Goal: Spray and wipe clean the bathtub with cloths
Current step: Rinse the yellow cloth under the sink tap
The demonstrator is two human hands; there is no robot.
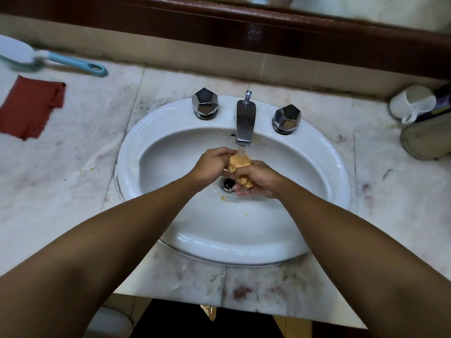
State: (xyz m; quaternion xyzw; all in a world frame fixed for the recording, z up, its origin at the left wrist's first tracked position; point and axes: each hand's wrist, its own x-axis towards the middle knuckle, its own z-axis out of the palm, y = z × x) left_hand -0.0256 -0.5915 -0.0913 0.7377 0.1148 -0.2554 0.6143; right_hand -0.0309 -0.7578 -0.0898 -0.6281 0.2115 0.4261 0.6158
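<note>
Hands: left hand (211, 165) and right hand (260, 178) both curl round the cloth (240, 164).
Cloth: yellow-orange, wet, bunched into a wad, under the tap (245, 123) stream, over the sink (136, 145) drain (228, 184).

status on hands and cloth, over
Grip: left hand and right hand both on yellow cloth. Held under running tap, above sink drain. Spare red cloth on counter. Nothing blocking.

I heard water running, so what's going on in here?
A person is rinsing a yellow cloth under the running tap, over the sink. Both the left hand and the right hand grip it. A red cloth and a brush lie on the counter to the left; a mug is on the right.
</note>
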